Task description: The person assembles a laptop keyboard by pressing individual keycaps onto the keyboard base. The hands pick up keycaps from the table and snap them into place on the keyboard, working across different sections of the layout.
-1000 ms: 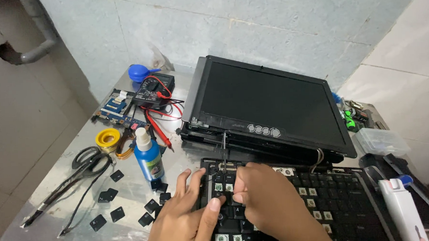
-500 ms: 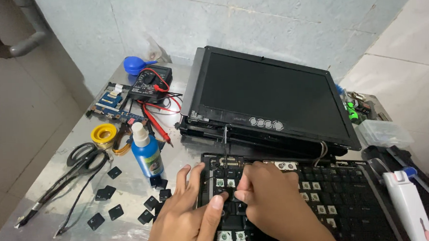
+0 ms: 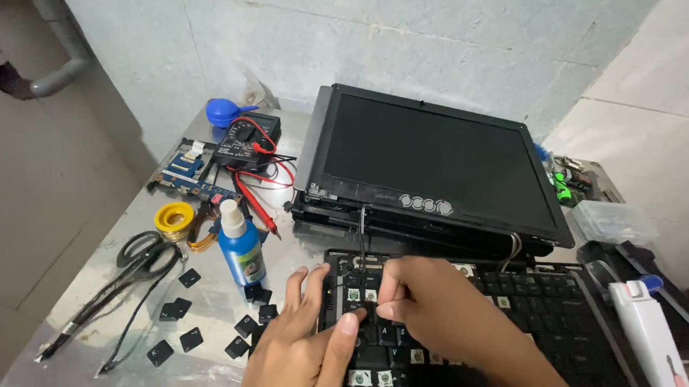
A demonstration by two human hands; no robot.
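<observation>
Two hands work the keyboard (image 3: 471, 326) at six o'clock: left hand (image 3: 304, 347) spread flat, right hand (image 3: 433, 312) pinching a keycap (image 3: 362, 313). Pull crooked and its clip could snap.

Head camera looks steeply down, close over the metal table (image 3: 137, 376), facing the wall.

Keyboard (image 3: 532, 317) lies at table (image 3: 137, 376) front; laptop screen (image 3: 435, 164) stands behind it. Spray bottle (image 3: 241, 247) left of keyboard, loose keycaps (image 3: 182, 307) scattered left of and before it. Scissors (image 3: 144, 250) farther left. Multimeter (image 3: 247, 140) behind bottle, beside circuit board (image 3: 182, 172). Both hands (image 3: 410, 313) on keyboard.
</observation>
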